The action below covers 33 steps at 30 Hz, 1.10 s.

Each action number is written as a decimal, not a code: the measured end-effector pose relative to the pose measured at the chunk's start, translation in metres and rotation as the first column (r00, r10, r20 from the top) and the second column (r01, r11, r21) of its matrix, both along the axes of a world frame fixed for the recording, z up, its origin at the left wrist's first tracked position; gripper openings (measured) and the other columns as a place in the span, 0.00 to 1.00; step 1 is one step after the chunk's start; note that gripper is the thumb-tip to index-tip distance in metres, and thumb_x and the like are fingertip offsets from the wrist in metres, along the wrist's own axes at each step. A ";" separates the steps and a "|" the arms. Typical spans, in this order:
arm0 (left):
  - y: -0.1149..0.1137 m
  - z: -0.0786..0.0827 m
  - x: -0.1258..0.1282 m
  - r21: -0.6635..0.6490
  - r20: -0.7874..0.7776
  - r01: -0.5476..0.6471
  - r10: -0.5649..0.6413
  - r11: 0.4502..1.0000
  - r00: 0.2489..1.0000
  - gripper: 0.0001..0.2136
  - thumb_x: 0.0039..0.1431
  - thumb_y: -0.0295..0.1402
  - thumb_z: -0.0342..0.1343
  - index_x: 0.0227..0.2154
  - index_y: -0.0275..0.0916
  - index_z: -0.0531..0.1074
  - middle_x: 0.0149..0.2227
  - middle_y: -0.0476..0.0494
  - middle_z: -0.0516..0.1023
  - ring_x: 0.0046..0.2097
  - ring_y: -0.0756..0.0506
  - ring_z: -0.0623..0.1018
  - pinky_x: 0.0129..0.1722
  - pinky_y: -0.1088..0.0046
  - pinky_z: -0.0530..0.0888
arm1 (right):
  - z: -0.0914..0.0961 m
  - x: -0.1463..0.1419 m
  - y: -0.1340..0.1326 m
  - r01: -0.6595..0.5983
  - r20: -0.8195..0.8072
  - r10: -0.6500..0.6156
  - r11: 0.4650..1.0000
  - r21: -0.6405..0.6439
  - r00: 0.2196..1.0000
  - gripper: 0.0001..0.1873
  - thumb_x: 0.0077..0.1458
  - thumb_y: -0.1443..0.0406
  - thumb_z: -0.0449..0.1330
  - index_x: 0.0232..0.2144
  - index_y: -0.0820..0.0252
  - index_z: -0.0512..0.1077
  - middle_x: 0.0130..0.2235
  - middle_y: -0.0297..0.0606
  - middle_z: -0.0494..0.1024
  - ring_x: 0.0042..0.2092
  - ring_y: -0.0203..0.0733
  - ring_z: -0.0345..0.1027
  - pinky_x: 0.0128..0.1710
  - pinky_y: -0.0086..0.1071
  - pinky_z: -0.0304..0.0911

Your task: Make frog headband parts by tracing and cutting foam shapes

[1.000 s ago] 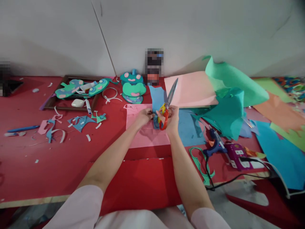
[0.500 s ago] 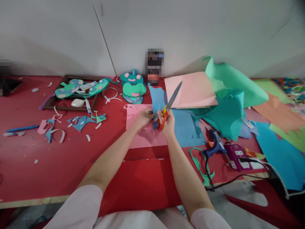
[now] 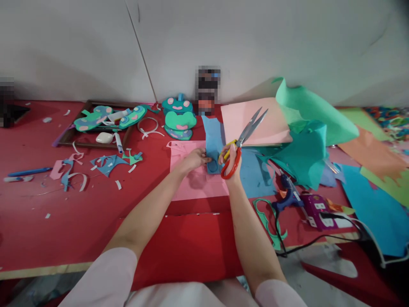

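A blue strip of craft sheet [image 3: 214, 136], marked near its lower end with a dark rounded outline, stands up between my hands. My left hand [image 3: 195, 159] is closed, its fingers pinching the strip's left edge. In my right hand [image 3: 234, 174] is a pair of scissors [image 3: 242, 138] with red and yellow handles. Their blades are parted and point up and to the right, apart from the strip. Under both hands lies a pink sheet [image 3: 182, 187], with a larger blue sheet [image 3: 255, 175] to its right.
A wooden frame [image 3: 65, 138] with frog-shaped pieces and glue sits back left. Frog-faced pieces [image 3: 179, 121] stand near the wall. Scraps [image 3: 110, 164] lie left. Right are pale pink sheets [image 3: 252, 115], green sheets [image 3: 313, 111], a glue gun [image 3: 289, 192] and a corded purple power strip [image 3: 315, 209].
My right hand has drawn the scissors right, away from the strip, and their blades have parted. More of the strip's outlined lower end shows. My left hand keeps its pinch.
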<state>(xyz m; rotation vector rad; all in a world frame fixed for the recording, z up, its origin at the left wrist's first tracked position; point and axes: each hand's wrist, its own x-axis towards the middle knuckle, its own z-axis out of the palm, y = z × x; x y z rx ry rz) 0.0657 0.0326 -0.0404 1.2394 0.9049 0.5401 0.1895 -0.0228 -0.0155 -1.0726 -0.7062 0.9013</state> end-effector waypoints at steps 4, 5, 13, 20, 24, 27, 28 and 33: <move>0.000 -0.003 0.001 -0.017 -0.013 -0.040 0.039 0.999 0.999 0.08 0.45 0.27 0.65 0.27 0.35 0.71 0.21 0.52 0.71 0.25 0.52 0.72 0.28 0.75 0.69 | 0.012 0.007 -0.010 -0.116 -0.014 0.115 0.991 -0.072 0.993 0.25 0.53 0.44 0.54 0.21 0.56 0.61 0.18 0.26 0.61 0.15 0.29 0.53 0.13 0.27 0.50; 0.000 -0.003 0.001 -0.019 -0.017 -0.039 0.039 0.999 0.999 0.08 0.45 0.26 0.65 0.27 0.35 0.71 0.22 0.51 0.72 0.25 0.51 0.72 0.29 0.74 0.69 | 0.017 0.008 -0.013 -0.164 -0.035 0.160 0.979 -0.118 0.986 0.25 0.53 0.43 0.53 0.21 0.56 0.61 0.17 0.26 0.60 0.14 0.29 0.53 0.12 0.27 0.50; -0.001 0.007 0.007 -0.016 0.010 -0.046 0.046 0.999 0.999 0.07 0.50 0.22 0.58 0.33 0.34 0.71 0.29 0.46 0.77 0.30 0.50 0.76 0.35 0.71 0.72 | 0.025 -0.001 -0.039 -0.375 -0.162 0.342 0.885 -0.277 0.926 0.28 0.53 0.40 0.50 0.19 0.56 0.61 0.16 0.28 0.60 0.12 0.32 0.50 0.10 0.30 0.49; -0.011 0.032 0.011 0.083 0.039 -0.067 0.064 0.994 0.997 0.05 0.49 0.19 0.54 0.29 0.34 0.68 0.25 0.51 0.73 0.25 0.53 0.71 0.28 0.77 0.67 | 0.015 -0.001 -0.033 -0.458 -0.258 0.397 0.853 -0.250 0.881 0.30 0.49 0.36 0.47 0.23 0.57 0.61 0.19 0.28 0.63 0.12 0.29 0.48 0.10 0.28 0.44; -0.012 0.032 0.010 0.037 0.095 -0.050 0.047 0.998 0.994 0.03 0.52 0.25 0.56 0.26 0.35 0.67 0.21 0.53 0.69 0.22 0.54 0.68 0.25 0.77 0.65 | 0.020 0.009 -0.036 -0.492 -0.287 0.439 0.858 -0.147 0.851 0.29 0.52 0.38 0.45 0.25 0.56 0.62 0.21 0.29 0.64 0.13 0.29 0.46 0.11 0.27 0.42; -0.009 0.033 0.015 0.023 0.177 -0.090 0.085 0.996 0.981 0.02 0.52 0.27 0.56 0.29 0.34 0.69 0.26 0.50 0.73 0.26 0.53 0.72 0.29 0.77 0.68 | 0.026 0.014 -0.040 -0.511 -0.260 0.473 0.854 -0.098 0.842 0.29 0.52 0.38 0.43 0.26 0.55 0.61 0.22 0.31 0.67 0.14 0.30 0.44 0.11 0.28 0.43; -0.006 0.035 0.018 0.020 0.193 -0.106 0.100 0.994 0.976 0.03 0.51 0.26 0.57 0.30 0.34 0.69 0.29 0.48 0.74 0.29 0.52 0.73 0.31 0.76 0.69 | 0.028 0.015 -0.042 -0.521 -0.247 0.487 0.849 -0.090 0.837 0.29 0.52 0.38 0.42 0.26 0.55 0.61 0.22 0.32 0.68 0.14 0.30 0.44 0.11 0.28 0.44; 0.006 0.057 0.031 0.073 0.165 -0.187 0.173 0.980 0.971 0.03 0.52 0.26 0.55 0.32 0.35 0.69 0.29 0.48 0.75 0.30 0.51 0.74 0.33 0.74 0.70 | 0.030 0.014 -0.045 -0.543 -0.227 0.520 0.838 -0.051 0.823 0.29 0.53 0.38 0.40 0.25 0.55 0.60 0.20 0.29 0.63 0.14 0.29 0.44 0.10 0.26 0.44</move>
